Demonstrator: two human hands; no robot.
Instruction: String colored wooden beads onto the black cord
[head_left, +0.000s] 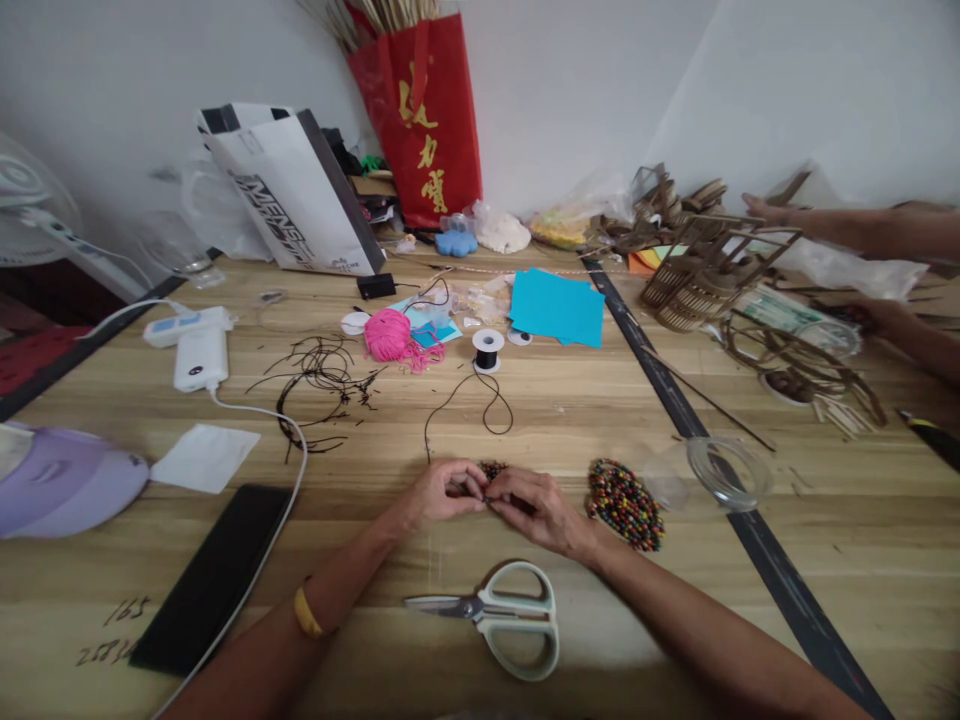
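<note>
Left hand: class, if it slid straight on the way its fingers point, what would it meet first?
The left hand points right, so it meets the right hand at once; their fingertips already touch over some beads.

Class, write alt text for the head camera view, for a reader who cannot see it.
A person's left hand and right hand meet over small dark beads on a thin black cord, on a light wooden table. A pile of multicoloured beads lies beside the right hand, pale-handled scissors nearer the camera. Another person's arms reach over wooden model parts far right.
</note>
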